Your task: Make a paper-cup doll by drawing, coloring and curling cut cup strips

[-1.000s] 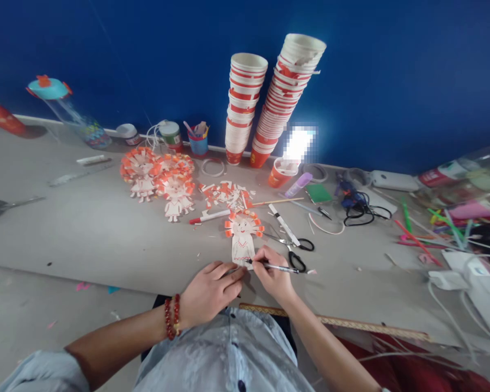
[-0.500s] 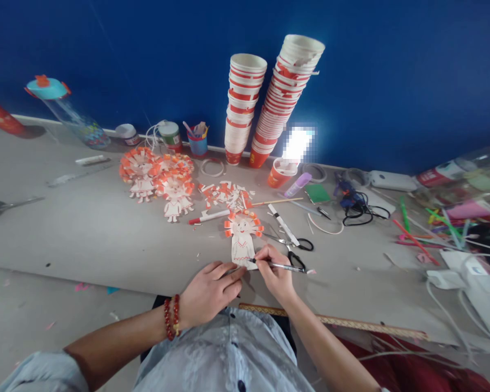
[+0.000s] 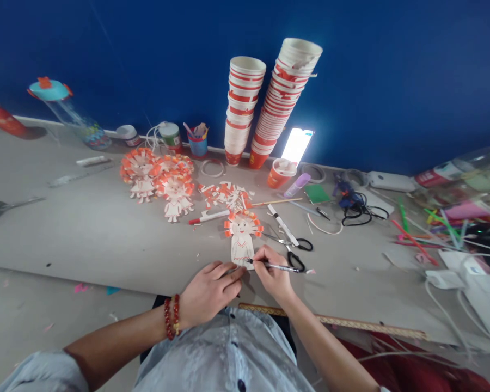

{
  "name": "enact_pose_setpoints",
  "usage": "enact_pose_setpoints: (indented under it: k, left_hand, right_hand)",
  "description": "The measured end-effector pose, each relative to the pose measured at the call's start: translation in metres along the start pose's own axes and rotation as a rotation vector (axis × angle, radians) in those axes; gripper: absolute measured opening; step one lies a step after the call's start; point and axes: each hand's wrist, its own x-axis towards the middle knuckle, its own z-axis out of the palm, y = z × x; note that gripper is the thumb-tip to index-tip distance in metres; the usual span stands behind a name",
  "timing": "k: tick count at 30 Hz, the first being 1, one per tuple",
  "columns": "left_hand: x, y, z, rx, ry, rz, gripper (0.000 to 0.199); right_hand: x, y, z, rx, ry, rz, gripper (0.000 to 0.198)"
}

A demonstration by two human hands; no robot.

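A paper doll with curled orange-and-white hair lies flat on the table in front of me, a red zigzag drawn on its dress. My right hand is closed round a black pen, its tip on the lower part of the dress. My left hand rests on the table with fingers stretched out, the fingertips against the doll's lower edge. Black-handled scissors lie right of the doll. A white marker is beside them, and a red-tipped marker lies above left of the doll.
Finished-looking paper dolls sit at left near orange-and-white paper scraps. Two tall stacks of paper cups stand by the blue wall, with a lit phone leaning behind a cup. Cables and pipe cleaners lie right.
The pen and my right hand have shifted slightly to the left along the bottom of the dress. My left hand stays where it was.
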Motion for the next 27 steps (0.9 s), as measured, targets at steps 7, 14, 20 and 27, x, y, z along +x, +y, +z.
enact_pose_setpoints:
  k: [7,14,20,27]
  left_hand:
    - [-0.0004,0.0002,0.0009,0.006,0.004,0.003,0.018]
    - [-0.0004,0.0001,0.0005,0.015,-0.001,-0.001,0.016]
    - [0.0005,0.0003,0.0003,0.029,0.013,0.002,0.015]
    - [-0.0002,0.0000,0.0008,0.015,0.004,-0.001,0.015]
  right_hand:
    - [-0.0011,0.0018,0.0006,0.016,0.019,0.026,0.014]
    - [-0.0025,0.0046,0.0004,0.020,0.031,0.032,0.014]
    - [-0.0025,0.0031,-0.0005,0.039,0.049,0.033,0.014]
    - [-0.0036,0.0051,0.0000,0.064,0.055,0.042,0.014]
